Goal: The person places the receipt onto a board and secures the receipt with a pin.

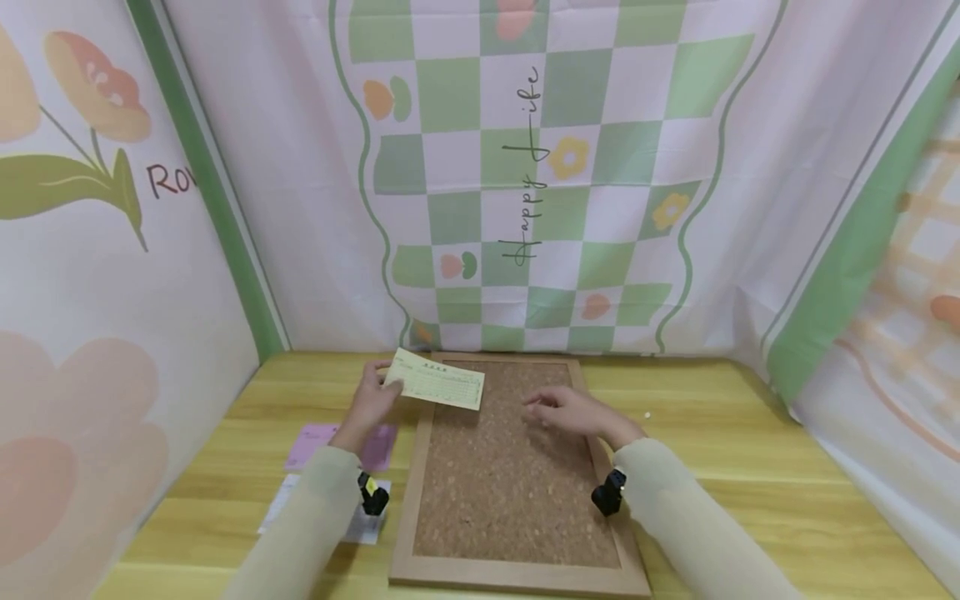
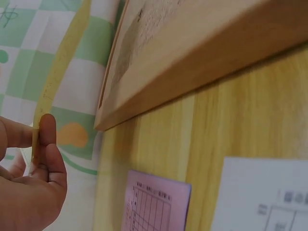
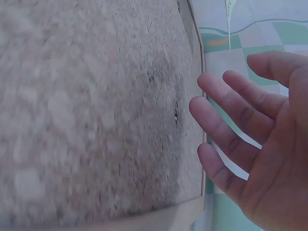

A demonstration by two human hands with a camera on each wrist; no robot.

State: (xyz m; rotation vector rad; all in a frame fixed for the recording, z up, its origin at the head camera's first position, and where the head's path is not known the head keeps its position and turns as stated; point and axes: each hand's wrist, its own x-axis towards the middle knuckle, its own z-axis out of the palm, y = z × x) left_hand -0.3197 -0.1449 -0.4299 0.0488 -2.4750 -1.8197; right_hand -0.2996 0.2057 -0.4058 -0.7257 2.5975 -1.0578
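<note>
My left hand [image 1: 372, 400] pinches a yellow printed form slip [image 1: 438, 382] by its left end, between thumb and fingers. The slip is raised over the upper left of a wood-framed cork board [image 1: 510, 467], which lies flat on the table. In the left wrist view the slip [image 2: 60, 62] shows nearly edge-on above the left hand [image 2: 33, 178]. Over the right part of the cork, my right hand [image 1: 573, 412] hovers with nothing in it. The right wrist view shows that hand [image 3: 260, 125] with its fingers loosely spread, apart from the cork surface [image 3: 96, 115].
Left of the board, a pink form slip [image 1: 307, 446] lies on the wooden table [image 1: 712, 433], with white form paper [image 1: 367, 527] nearer me, partly hidden by my left sleeve. A small white bit [image 1: 647, 415] lies right of the board. Printed curtains [image 1: 510, 167] hang behind the table.
</note>
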